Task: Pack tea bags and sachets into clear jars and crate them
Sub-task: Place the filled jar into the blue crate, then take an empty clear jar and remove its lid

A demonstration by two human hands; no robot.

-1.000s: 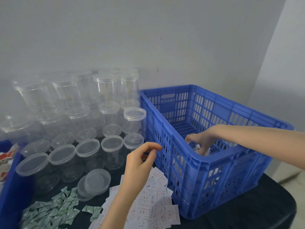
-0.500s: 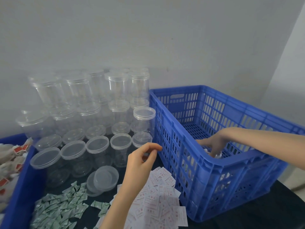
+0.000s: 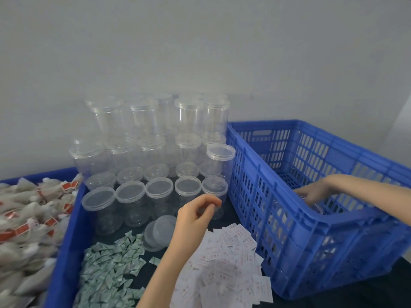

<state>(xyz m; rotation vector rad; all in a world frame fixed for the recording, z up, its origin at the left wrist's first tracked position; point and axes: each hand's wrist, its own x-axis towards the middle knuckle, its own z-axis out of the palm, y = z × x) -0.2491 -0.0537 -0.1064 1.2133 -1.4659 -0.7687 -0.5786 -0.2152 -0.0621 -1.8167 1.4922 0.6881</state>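
Observation:
A blue slatted crate (image 3: 360,215) stands at the right. My right hand (image 3: 315,193) reaches inside it, fingers stretched out over the lid of a clear jar (image 3: 317,210) that shows blurred near the front wall; I cannot tell whether it touches the jar. My left hand (image 3: 193,216) hovers over a heap of white sachets (image 3: 224,263), fingers loosely curled with nothing visible in them. Green sachets (image 3: 106,274) lie in a pile to the left. Tea bags with red tags (image 3: 26,218) fill a blue tray (image 3: 64,252).
Several empty lidded clear jars (image 3: 131,196) stand stacked in rows against the grey wall behind the piles. Two loose lids (image 3: 158,232) lie between the jars and the sachets. The tabletop is dark.
The view has swung left, bringing the tea bag tray into sight. My right hand has straightened its fingers over the jar in the crate. My left hand has hardly moved.

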